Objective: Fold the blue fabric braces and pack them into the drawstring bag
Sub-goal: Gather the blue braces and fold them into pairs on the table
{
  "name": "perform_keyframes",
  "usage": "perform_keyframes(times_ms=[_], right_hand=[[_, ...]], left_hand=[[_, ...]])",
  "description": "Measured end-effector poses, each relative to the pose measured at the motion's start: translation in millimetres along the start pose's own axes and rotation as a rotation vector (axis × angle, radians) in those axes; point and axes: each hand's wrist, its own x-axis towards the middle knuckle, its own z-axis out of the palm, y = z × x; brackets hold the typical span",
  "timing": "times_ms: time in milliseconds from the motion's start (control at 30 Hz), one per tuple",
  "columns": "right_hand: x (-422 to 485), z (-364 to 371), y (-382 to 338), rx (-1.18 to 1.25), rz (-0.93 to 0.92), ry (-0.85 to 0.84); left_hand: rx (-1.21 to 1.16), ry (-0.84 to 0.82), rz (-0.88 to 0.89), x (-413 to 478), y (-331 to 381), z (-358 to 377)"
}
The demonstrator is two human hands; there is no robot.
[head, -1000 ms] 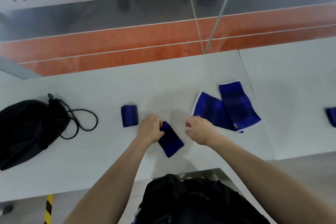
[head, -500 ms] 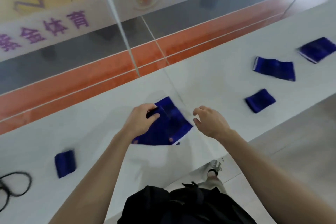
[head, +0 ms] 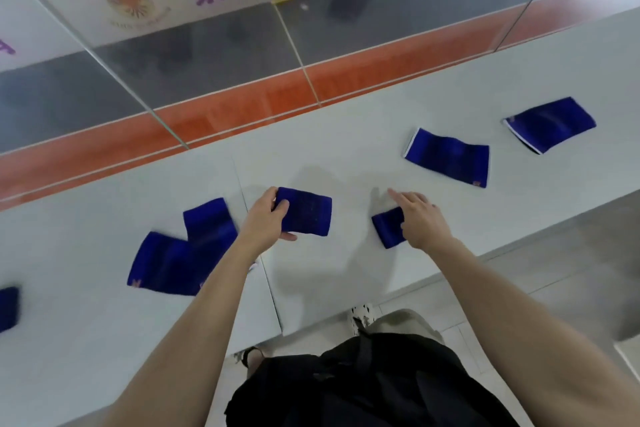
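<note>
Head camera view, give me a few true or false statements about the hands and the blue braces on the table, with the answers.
1. The left hand grips a blue brace by one end. True.
2. The drawstring bag lies beside the left hand. False: no drawstring bag is in view.
3. The right hand rests on a small folded brace. True.
4. The two braces at the far right overlap each other. False: the nearer right brace and the farther right brace lie apart; the overlapping pair lies to the left of the left hand.
</note>
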Motion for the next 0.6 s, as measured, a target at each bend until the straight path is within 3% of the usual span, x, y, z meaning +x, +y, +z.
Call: perform_keyframes(times_ms=[100, 233, 333, 467, 533, 600], right_hand=[[12.2, 9.3, 25.9, -0.102, 0.037, -0.073], [22.1, 16.3, 45.9, -0.112, 0.097, -0.051], [20.7, 6.1, 50.4, 0.146, 0.123, -0.117], [9.4, -0.4, 51.2, 0.471, 0.132, -0.163], [2.8, -6.5, 45.4, 0.555, 0.106, -0.179], [-1.6, -14.0, 35.0, 0.604, 0.054, -0.181]], left_hand=[[-0.271, 0.029, -0.124, -12.4, -3.6, 19.7], [-0.356, 0.064, -0.172, -16.7, -14.8, 35.7], [-0.173, 0.09, -0.229, -8.2, -33.5, 45.3], [0.508, 0.192, -0.242, -0.3, -73.3, 56.1], [0.505, 0.289, -0.174, -1.1, -73.5, 61.7], [0.272, 0.174, -0.219, -2.9, -56.9, 68.0]])
